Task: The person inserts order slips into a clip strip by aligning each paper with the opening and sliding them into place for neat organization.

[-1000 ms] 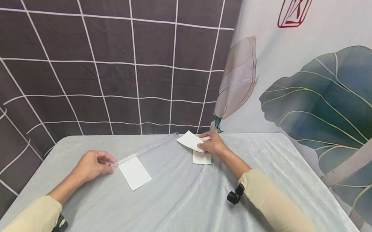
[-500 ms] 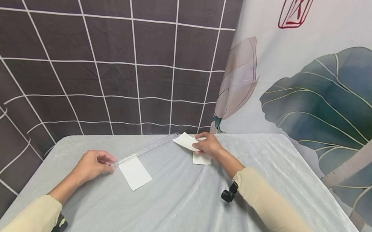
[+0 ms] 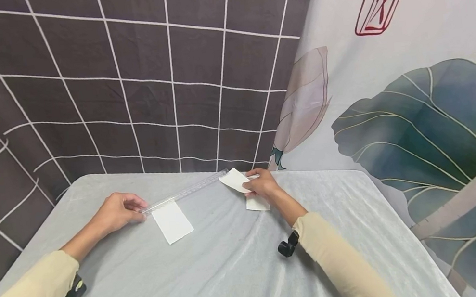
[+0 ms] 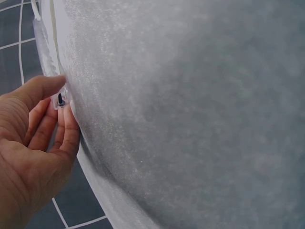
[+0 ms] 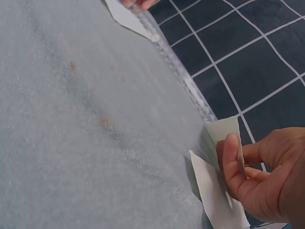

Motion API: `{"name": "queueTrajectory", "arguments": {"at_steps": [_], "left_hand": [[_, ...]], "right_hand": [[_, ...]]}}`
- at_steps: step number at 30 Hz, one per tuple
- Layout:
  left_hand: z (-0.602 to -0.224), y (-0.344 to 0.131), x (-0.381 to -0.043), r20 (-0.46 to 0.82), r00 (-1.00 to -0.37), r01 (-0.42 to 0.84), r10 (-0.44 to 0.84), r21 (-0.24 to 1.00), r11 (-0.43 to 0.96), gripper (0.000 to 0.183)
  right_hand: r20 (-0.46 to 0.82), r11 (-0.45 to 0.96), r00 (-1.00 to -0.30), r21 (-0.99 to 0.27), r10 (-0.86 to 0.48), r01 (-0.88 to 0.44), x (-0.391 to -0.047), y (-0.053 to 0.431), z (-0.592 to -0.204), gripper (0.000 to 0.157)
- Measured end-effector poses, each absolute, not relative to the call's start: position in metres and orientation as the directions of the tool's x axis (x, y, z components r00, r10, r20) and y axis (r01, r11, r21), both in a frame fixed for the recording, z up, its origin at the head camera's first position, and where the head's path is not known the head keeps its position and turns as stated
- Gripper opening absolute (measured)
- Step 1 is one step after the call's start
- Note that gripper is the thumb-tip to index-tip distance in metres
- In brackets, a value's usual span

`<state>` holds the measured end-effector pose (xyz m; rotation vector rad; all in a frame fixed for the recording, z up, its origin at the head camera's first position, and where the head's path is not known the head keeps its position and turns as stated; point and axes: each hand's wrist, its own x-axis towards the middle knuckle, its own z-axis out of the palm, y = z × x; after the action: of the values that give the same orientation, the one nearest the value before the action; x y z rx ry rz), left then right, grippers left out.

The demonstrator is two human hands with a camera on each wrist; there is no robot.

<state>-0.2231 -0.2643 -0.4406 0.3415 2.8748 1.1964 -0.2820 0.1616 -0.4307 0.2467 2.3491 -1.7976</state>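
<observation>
My left hand (image 3: 118, 212) pinches the near-left end of a clear plastic ruler (image 3: 186, 191) between thumb and fingers. In the left wrist view, a dark mark shows on the ruler's end (image 4: 60, 101). The ruler slants across the back of the table, over the top edge of a white paper piece (image 3: 173, 222). My right hand (image 3: 263, 184) pinches a second paper piece (image 3: 233, 180), raised and slightly bent, near the ruler's far end. Beneath that hand lies a third paper piece (image 5: 212, 191), partly hidden in the head view.
A pale grey, wrinkled cloth (image 3: 215, 267) covers the table. Behind its back edge hangs a dark curtain (image 3: 141, 100) with white grid lines. To the right is a white curtain printed with leaves (image 3: 427, 124). A black wrist camera (image 3: 288, 244) sits under the right sleeve.
My right hand has moved a little to the left with the paper piece, bringing it to the ruler's far end. The left hand, ruler and left paper piece have stayed in place.
</observation>
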Motion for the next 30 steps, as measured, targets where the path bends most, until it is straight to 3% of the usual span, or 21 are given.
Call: {"name": "queueTrajectory", "arguments": {"at_steps": [30], "left_hand": [[-0.4395,-0.2644,-0.2227,0.078,-0.974,0.203,0.214,0.720,0.663,0.031]], "right_hand": [[-0.287,0.298,-0.958,-0.916,-0.021,0.268,-0.2889,0.1525,-0.4327,0.047]]}}
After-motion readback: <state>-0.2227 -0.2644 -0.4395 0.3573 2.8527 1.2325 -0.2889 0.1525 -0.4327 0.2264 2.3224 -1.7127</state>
